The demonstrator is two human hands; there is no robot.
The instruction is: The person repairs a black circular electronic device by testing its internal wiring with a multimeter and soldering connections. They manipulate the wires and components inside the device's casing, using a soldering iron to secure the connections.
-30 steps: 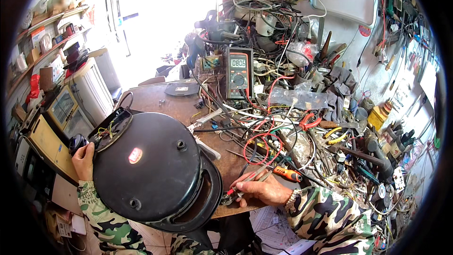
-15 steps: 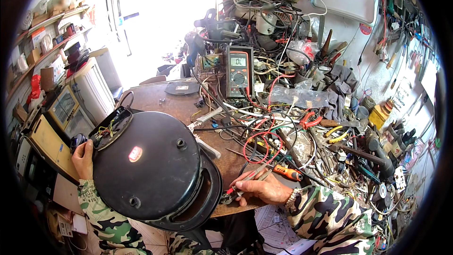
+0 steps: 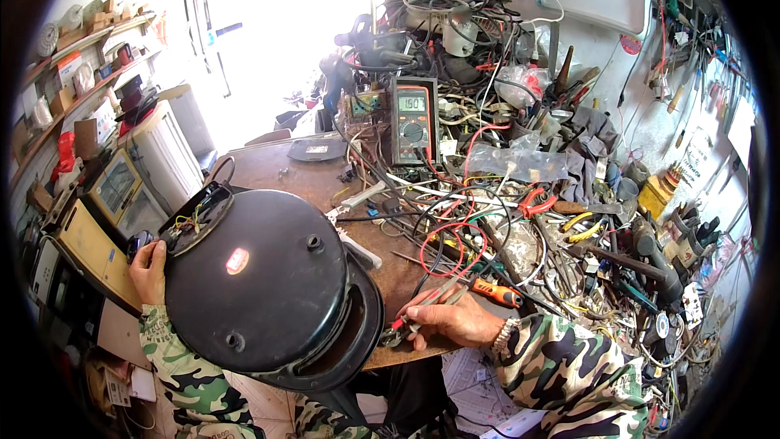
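An upturned black round appliance (image 3: 252, 301) lies at the left of the wooden bench, with an opened housing showing wires (image 3: 195, 219). My left hand (image 3: 149, 275) grips the appliance at that housing, its fingers closed beside a dark knob-like part. My right hand (image 3: 443, 321) is closed around red and dark multimeter probes and a metal plier-like tool (image 3: 394, 333), their tips by the appliance's curved handle (image 3: 353, 317); exact contact is unclear. A multimeter (image 3: 413, 122) with a lit display stands behind. An orange-handled screwdriver (image 3: 496, 293) lies just beyond my right hand.
Tangled cables (image 3: 479, 195), red-handled pliers (image 3: 536, 202) and many tools crowd the bench's right side. A heap of parts rises behind the meter. Cabinets (image 3: 158, 162) and shelves (image 3: 89, 49) line the left, a tool-hung wall the right.
The multimeter's reading has changed twice. The whole view has shifted slightly. Both hands keep nearly the same grip and position, and the appliance stays where it was.
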